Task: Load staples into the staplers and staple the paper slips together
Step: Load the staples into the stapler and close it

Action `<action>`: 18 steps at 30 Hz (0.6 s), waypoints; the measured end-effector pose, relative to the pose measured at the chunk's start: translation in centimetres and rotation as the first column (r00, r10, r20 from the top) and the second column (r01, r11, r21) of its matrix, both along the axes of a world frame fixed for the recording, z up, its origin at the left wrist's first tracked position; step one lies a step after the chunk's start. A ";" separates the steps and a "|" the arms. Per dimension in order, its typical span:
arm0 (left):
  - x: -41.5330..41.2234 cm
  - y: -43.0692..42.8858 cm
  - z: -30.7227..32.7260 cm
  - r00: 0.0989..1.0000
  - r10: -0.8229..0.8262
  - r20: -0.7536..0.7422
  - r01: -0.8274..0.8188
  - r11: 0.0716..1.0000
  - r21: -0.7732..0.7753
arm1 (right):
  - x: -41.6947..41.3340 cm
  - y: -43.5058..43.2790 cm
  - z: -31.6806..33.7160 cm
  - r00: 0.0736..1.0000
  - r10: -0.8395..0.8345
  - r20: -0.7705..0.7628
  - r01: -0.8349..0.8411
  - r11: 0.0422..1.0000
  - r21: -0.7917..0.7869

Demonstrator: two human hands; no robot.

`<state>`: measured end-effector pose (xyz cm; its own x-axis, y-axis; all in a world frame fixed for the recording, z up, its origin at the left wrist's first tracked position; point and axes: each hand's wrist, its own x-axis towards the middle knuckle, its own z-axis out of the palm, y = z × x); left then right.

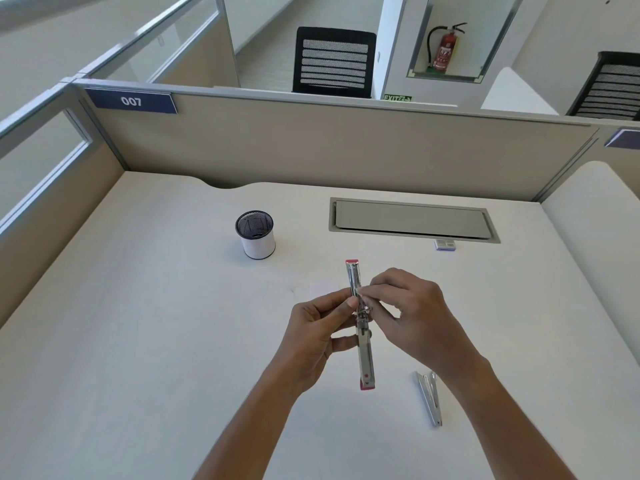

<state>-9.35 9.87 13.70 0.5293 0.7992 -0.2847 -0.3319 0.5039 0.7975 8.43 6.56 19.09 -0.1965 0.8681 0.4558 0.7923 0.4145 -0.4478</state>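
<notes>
A silver stapler with pink ends [366, 355] is swung fully open and held lengthwise above the desk. My left hand [313, 336] grips it at the hinge from the left. My right hand [414, 318] pinches at the hinge from the right; whether it holds staples I cannot tell. A second silver stapler [429, 396] lies on the desk to the right, under my right forearm. A pale paper slip [323, 287] lies on the desk behind my hands. A small blue staple box [445, 244] sits farther back to the right.
A mesh pen cup [256, 239] with a white band stands at the back left of the white desk [156, 341]. A grey cable hatch [412, 220] is set into the desk's far side. Beige partitions [311, 143] wall the desk at the back and left.
</notes>
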 end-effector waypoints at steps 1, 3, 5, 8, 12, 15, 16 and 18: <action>0.1 0.0 0.0 1.000 -0.002 -0.004 0.002 1.000 0.001 | 0.1 0.0 0.0 1.000 -0.005 -0.007 0.005 1.000 0.000; 0.2 0.1 0.0 1.000 -0.004 -0.007 0.004 1.000 0.001 | 0.2 0.1 0.1 1.000 -0.008 -0.016 0.008 1.000 -0.008; 0.2 0.2 0.1 1.000 -0.004 -0.006 0.004 1.000 0.002 | 0.2 0.3 0.2 1.000 -0.003 -0.020 0.002 1.000 -0.021; 0.1 0.3 0.1 1.000 -0.006 -0.011 0.007 1.000 0.006 | 0.4 0.5 0.3 0.999 0.014 -0.029 -0.015 0.999 -0.046; 0.2 0.2 0.0 1.000 0.005 -0.006 -0.005 1.000 -0.011 | 0.4 0.4 0.4 0.999 0.020 -0.042 -0.022 0.998 -0.053; 0.3 0.2 0.1 1.000 0.003 0.002 -0.003 1.000 -0.017 | 0.3 0.4 0.4 0.999 0.010 -0.043 -0.011 0.999 -0.033; 0.3 0.2 0.1 1.000 0.001 0.006 0.000 1.000 -0.017 | 0.4 0.4 0.5 0.999 0.006 -0.049 -0.007 1.000 -0.028; 0.3 0.2 0.2 1.000 -0.002 0.011 0.002 1.000 -0.014 | 0.4 0.4 0.5 0.998 0.000 -0.059 -0.001 1.000 -0.019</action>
<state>-9.03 10.10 13.88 0.5339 0.7942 -0.2902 -0.3398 0.5158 0.7865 8.81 6.93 19.62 -0.1706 0.8767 0.4498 0.7641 0.4059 -0.5013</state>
